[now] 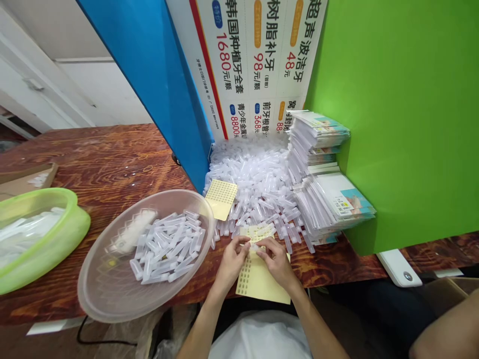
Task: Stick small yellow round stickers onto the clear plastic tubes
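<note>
A small whitish, translucent piece (255, 247), its outline blurred, sits between the two hands' fingertips, pinched by the right hand (275, 257); the left hand (235, 255) has thumb and fingers drawn close just beside it, though whether they grip anything I cannot tell. Beneath them, a pale yellow sticker sheet (264, 283) overhangs the wooden table's (204, 286) front edge, small dark dots in rows down its left side, its lower right bare.
</note>
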`<action>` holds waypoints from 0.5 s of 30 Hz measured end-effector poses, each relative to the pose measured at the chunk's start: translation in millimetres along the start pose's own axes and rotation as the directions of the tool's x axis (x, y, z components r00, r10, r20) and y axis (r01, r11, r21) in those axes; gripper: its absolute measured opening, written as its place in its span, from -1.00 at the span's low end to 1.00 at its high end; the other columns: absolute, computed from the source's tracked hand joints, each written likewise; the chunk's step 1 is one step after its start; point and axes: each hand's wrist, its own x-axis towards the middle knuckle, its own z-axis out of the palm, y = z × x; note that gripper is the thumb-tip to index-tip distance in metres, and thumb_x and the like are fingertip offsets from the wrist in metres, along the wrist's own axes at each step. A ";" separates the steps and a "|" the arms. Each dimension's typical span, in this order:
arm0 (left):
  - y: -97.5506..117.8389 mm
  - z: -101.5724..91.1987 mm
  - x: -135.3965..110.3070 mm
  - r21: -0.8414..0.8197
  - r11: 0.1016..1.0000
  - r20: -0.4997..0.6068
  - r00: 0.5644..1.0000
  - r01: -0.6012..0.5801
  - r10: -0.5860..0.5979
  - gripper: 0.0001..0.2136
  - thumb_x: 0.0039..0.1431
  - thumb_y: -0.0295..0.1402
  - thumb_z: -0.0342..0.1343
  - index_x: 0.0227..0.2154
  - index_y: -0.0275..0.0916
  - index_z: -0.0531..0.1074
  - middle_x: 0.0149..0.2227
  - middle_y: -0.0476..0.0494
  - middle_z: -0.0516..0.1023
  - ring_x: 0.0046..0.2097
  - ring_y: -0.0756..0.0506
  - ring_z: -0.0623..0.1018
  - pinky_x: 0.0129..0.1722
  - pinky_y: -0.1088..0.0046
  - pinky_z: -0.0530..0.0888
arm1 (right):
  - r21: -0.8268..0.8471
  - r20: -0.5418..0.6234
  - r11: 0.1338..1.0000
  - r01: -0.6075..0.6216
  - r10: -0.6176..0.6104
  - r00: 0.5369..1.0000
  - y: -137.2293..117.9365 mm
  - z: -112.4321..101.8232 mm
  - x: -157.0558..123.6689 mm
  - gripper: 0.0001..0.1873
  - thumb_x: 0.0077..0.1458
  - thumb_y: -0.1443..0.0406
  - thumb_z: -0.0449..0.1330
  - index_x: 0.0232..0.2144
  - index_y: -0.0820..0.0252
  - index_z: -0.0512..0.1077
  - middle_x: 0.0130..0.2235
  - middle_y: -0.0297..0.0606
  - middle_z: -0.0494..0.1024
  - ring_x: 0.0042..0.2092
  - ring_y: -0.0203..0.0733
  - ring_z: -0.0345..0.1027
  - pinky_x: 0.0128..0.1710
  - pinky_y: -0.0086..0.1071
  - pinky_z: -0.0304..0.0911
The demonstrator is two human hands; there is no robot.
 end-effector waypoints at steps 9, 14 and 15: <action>-2.6 9.0 -12.9 -0.220 0.972 -0.017 0.996 0.082 -0.088 -0.58 -0.15 -0.05 0.43 -0.34 -0.31 0.59 -0.40 -0.16 0.65 -0.35 -0.12 0.61 -0.25 0.41 0.52 | -0.067 -0.018 0.990 0.123 -0.124 0.992 7.9 1.0 -1.8 -0.86 0.25 0.39 0.16 -0.22 0.13 0.52 -0.23 -0.21 0.52 -0.14 -0.10 0.40 -0.16 -0.31 0.29; -4.8 12.6 -15.0 -0.177 0.983 -0.028 0.998 0.058 -0.064 -0.60 -0.12 -0.07 0.41 -0.34 -0.31 0.59 -0.33 -0.20 0.67 -0.29 -0.16 0.63 -0.21 0.35 0.54 | -0.063 -0.020 0.983 0.173 -0.174 0.985 6.9 1.1 -3.2 -0.86 0.26 0.39 0.14 -0.25 0.14 0.51 -0.24 -0.19 0.52 -0.19 -0.11 0.44 -0.23 -0.33 0.34; -5.3 13.7 -14.1 -0.157 0.987 -0.045 0.998 0.030 -0.038 -0.61 -0.12 -0.06 0.40 -0.36 -0.31 0.58 -0.34 -0.20 0.67 -0.28 -0.18 0.64 -0.20 0.33 0.55 | -0.067 -0.019 0.980 0.187 -0.188 0.982 6.4 1.0 -3.6 -0.85 0.27 0.39 0.12 -0.25 0.14 0.50 -0.24 -0.18 0.52 -0.18 -0.11 0.44 -0.23 -0.33 0.35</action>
